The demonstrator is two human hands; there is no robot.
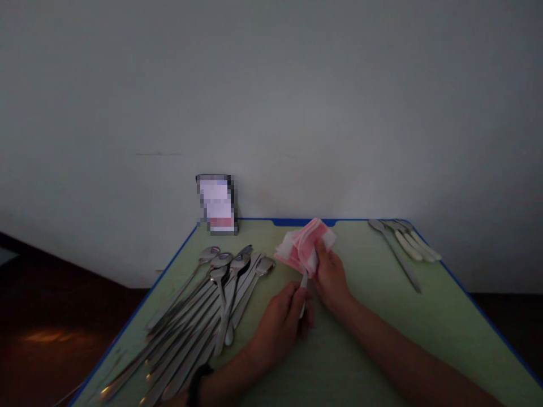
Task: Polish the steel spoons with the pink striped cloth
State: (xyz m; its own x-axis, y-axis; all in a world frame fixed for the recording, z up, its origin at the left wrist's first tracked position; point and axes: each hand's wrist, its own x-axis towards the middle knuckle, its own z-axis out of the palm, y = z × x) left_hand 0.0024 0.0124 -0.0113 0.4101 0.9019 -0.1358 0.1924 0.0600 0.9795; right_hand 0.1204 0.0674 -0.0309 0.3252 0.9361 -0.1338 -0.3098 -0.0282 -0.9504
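Note:
My left hand is closed around the handle of a piece of metal cutlery above the middle of the table. Its upper end is hidden inside a folded pink and white cloth, so I cannot tell its kind. Pinched in my right hand, the cloth wraps that hidden end. To the left of my left hand lies a pile of metal spoons and other long-handled cutlery, bowls mostly pointing away from me. At the far right rest a long metal spoon and several white-handled utensils.
A phone with a blurred, lit screen leans on the wall at the table's back left. The green tabletop has a blue edge. A dark band circles my left wrist.

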